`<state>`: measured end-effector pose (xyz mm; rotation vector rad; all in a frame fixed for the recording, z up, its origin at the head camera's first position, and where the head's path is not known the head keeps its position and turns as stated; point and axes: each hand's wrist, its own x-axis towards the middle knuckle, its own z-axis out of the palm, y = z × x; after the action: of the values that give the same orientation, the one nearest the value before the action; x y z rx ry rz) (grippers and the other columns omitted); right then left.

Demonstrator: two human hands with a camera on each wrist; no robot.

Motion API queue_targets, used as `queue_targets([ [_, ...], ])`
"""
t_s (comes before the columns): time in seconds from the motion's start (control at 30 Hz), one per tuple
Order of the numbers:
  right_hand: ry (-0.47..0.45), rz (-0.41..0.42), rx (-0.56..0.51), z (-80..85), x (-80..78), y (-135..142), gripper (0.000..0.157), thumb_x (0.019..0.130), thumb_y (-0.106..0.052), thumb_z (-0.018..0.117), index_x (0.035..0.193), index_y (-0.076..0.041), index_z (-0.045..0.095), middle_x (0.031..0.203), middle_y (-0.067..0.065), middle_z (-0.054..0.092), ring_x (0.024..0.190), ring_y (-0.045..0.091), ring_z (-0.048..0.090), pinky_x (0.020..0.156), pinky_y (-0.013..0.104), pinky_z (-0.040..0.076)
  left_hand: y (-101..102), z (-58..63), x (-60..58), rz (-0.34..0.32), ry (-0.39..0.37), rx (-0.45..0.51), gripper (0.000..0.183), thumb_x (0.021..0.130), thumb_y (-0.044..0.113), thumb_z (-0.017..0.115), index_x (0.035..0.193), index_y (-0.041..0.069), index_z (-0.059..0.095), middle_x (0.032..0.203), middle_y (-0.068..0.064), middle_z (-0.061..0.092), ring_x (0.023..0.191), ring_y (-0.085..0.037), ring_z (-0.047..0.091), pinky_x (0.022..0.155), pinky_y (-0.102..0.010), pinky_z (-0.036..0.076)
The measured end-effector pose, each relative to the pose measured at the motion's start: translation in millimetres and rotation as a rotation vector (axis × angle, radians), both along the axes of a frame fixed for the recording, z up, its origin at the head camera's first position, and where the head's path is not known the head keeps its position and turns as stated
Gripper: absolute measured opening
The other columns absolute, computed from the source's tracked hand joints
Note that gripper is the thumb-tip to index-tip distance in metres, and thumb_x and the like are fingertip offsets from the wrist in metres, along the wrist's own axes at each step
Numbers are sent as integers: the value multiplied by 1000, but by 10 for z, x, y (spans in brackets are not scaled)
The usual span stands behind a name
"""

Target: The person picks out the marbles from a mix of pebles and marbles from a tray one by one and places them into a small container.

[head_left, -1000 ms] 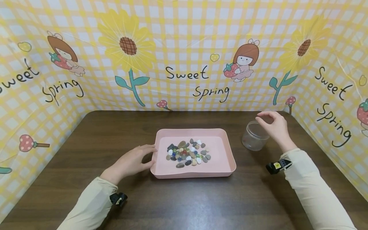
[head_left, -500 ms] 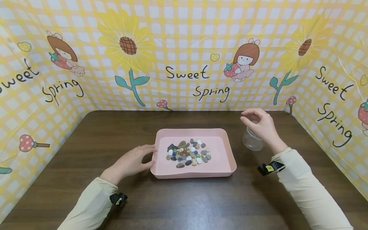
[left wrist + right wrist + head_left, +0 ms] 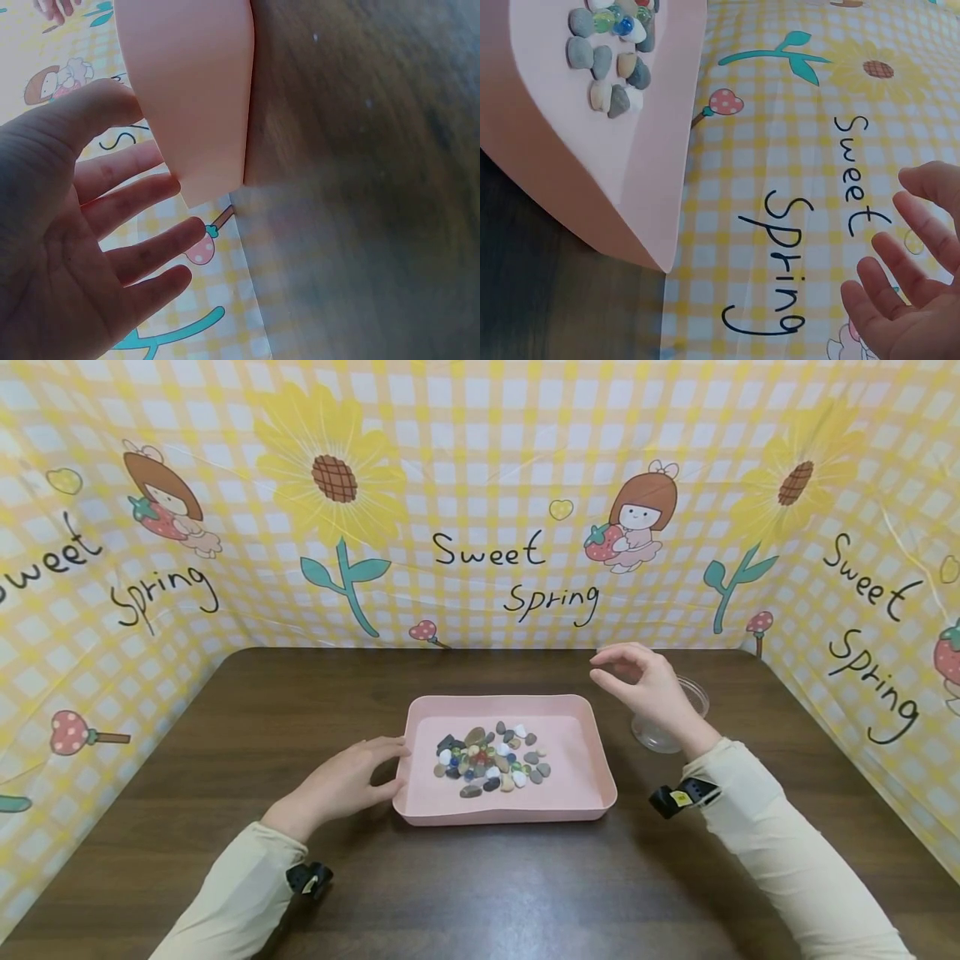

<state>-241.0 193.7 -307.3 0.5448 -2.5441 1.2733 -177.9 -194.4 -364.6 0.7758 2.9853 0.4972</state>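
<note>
A pink tray (image 3: pixel 573 760) lies in the middle of the table, with a pile of pebbles and glass marbles (image 3: pixel 487 760) inside it. My left hand (image 3: pixel 341 785) touches the tray's left wall with fingertips and thumb. In the left wrist view its fingers (image 3: pixel 142 247) are spread, the lower ones off the wall. My right hand (image 3: pixel 645 689) hovers beyond the tray's back right corner, fingers loosely bent and nothing in them. Behind that hand stands a clear round jar (image 3: pixel 654 735), partly hidden by it. The right wrist view shows the fingers (image 3: pixel 885 289) apart from the tray.
The dark wooden table (image 3: pixel 480 893) carries the tray and jar. A yellow checked cloth (image 3: pixel 480 468) with sunflowers and lettering rises behind the table and along both sides. Black wrist cameras (image 3: pixel 682 797) sit on both sleeves.
My right hand has moved left, from above the jar toward the tray's back right corner, uncovering the jar's right side. The left hand and the tray have stayed in place.
</note>
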Motion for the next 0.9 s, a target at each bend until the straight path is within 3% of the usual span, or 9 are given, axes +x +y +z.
queue_targets([
  [0.1,-41,35,-16,0,-19,-42,26,87,-17,65,107,0,64,123,14,59,116,23,53,101,41,46,2,3,1,2,-8,-1,44,87,25,62,124,1,58,133,-18,55,122,-35,52,101,-51,42],
  [0.47,-219,122,-39,-32,-126,-166,32,88,-20,64,114,-2,61,125,16,59,111,26,60,98,39,48,3,6,0,2,-15,-2,44,87,25,62,124,1,58,133,-18,54,123,-36,51,102,-52,41],
  [0.73,-315,173,-22,-120,-259,-245,32,86,-27,66,113,-10,64,118,9,65,104,10,61,92,30,48,5,14,4,3,-16,-4,45,87,26,62,124,1,57,133,-18,55,123,-36,51,103,-52,41],
  [0.9,-355,241,-42,-167,-309,-297,34,85,-29,67,114,-10,64,117,7,65,99,8,62,92,30,48,5,14,3,2,-13,-9,45,87,26,62,124,1,57,133,-18,54,123,-36,51,102,-52,41],
])
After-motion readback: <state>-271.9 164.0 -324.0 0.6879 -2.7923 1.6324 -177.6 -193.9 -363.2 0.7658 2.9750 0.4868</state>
